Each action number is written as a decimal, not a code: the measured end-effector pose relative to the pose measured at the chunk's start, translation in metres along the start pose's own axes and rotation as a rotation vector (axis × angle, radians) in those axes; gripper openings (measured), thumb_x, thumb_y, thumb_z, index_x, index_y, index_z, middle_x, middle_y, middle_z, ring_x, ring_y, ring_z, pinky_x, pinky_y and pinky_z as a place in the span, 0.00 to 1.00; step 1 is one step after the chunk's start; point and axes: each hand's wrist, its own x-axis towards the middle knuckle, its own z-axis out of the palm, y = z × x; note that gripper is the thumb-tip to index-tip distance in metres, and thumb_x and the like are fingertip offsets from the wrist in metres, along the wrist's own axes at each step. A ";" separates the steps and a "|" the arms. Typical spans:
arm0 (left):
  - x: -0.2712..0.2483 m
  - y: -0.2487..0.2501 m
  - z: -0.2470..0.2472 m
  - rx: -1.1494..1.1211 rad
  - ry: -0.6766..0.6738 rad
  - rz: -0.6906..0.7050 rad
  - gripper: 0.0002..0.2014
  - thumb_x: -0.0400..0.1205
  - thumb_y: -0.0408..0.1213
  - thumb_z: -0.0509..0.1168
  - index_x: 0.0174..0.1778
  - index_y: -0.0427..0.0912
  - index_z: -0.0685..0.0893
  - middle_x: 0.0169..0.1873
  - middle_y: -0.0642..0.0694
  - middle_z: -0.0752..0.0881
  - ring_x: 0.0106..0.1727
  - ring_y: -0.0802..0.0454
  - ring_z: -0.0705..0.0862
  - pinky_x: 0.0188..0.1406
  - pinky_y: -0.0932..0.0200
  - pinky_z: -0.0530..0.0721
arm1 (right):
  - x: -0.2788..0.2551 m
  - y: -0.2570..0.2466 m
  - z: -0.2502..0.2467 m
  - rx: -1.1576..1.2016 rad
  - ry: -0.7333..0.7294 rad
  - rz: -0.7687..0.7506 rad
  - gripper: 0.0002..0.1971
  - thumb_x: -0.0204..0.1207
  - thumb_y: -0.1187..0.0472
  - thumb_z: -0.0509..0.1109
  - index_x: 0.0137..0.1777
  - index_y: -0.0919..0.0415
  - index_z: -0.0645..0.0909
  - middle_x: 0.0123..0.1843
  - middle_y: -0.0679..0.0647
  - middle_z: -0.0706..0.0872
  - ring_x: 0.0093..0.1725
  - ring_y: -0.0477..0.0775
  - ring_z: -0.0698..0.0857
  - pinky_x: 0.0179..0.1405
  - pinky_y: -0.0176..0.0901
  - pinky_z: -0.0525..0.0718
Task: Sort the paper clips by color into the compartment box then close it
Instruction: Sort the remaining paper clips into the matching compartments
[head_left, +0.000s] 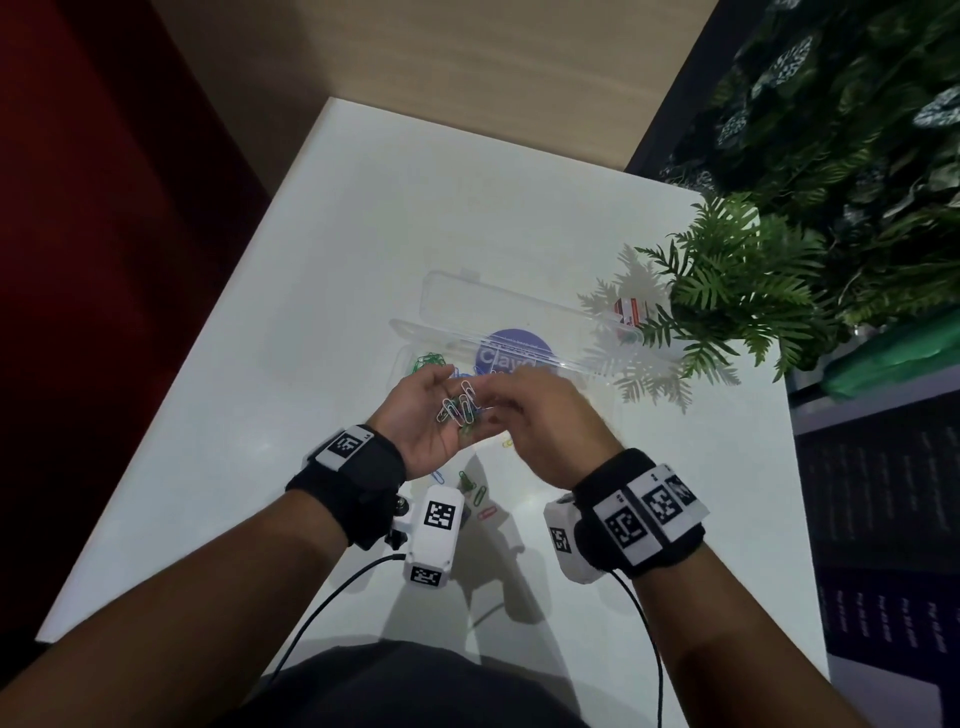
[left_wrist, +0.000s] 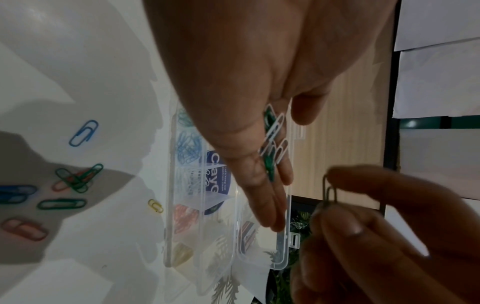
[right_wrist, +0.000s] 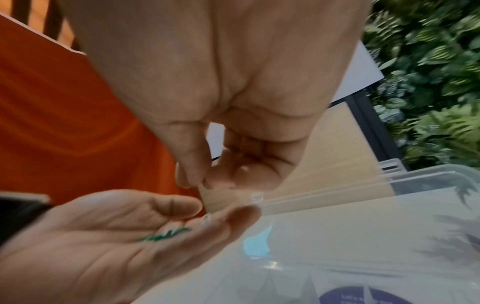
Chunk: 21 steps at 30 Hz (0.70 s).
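My left hand (head_left: 439, 400) lies palm up over the near edge of the clear compartment box (head_left: 410, 358), its fingers relaxed. Several white and green paper clips (head_left: 457, 410) rest on those fingers (left_wrist: 275, 205), and the clips (left_wrist: 272, 139) also show from the left wrist. My right hand (head_left: 498, 404) hovers just right of them, thumb and forefinger pinching one paper clip (left_wrist: 330, 193), dark in shadow. The box's lid (head_left: 498, 306) stands open. Its compartments hold green (left_wrist: 185, 119), blue (left_wrist: 188, 150), white (left_wrist: 193, 181), red (left_wrist: 183, 218) and yellow clips (left_wrist: 182, 255).
Loose clips lie on the white table (head_left: 322, 312) below my hands: a blue one (left_wrist: 83, 133), a green and red tangle (left_wrist: 78, 179), a yellow one (left_wrist: 155, 205). A fern (head_left: 737, 280) overhangs the box's right end. A purple round sticker (head_left: 511, 351) shows through the box.
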 end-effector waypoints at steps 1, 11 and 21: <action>0.000 0.000 -0.001 0.003 0.000 0.002 0.27 0.87 0.44 0.47 0.52 0.28 0.88 0.44 0.33 0.88 0.41 0.43 0.88 0.46 0.53 0.89 | 0.000 -0.002 0.006 -0.029 -0.014 -0.061 0.13 0.77 0.68 0.63 0.52 0.55 0.86 0.56 0.51 0.85 0.50 0.47 0.80 0.49 0.41 0.77; -0.009 0.005 -0.012 0.033 0.085 -0.016 0.27 0.86 0.48 0.47 0.65 0.30 0.80 0.71 0.28 0.75 0.61 0.40 0.78 0.52 0.52 0.80 | 0.011 -0.006 0.048 -0.331 -0.096 -0.173 0.09 0.81 0.63 0.60 0.52 0.61 0.82 0.60 0.57 0.78 0.50 0.60 0.82 0.41 0.57 0.84; -0.016 0.008 -0.019 -0.092 0.026 -0.005 0.25 0.86 0.44 0.48 0.55 0.28 0.85 0.41 0.36 0.87 0.36 0.46 0.88 0.41 0.55 0.90 | 0.020 -0.019 0.032 0.019 -0.002 -0.032 0.07 0.79 0.66 0.63 0.48 0.63 0.83 0.47 0.56 0.84 0.47 0.54 0.81 0.46 0.47 0.79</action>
